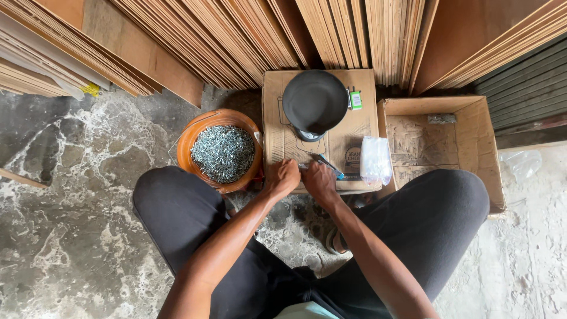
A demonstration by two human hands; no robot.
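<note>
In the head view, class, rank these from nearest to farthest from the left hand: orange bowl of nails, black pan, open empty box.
From the left hand:
1. Orange bowl of nails, just to its left.
2. Black pan, ahead on the closed carton.
3. Open empty box, far right.

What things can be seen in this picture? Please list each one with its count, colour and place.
bowl of screws: one, orange, silver screws, left of the box
cardboard box: one, brown, closed, centre
scale pan: one, black, on the box
plastic bags: one bundle, clear, box's right edge
open carton: one, brown, right
wood sheets: many, tan, stacked upright behind
left hand: closed, at the box's front edge
right hand: at the box's front edge, touching a blue-tipped item
</note>
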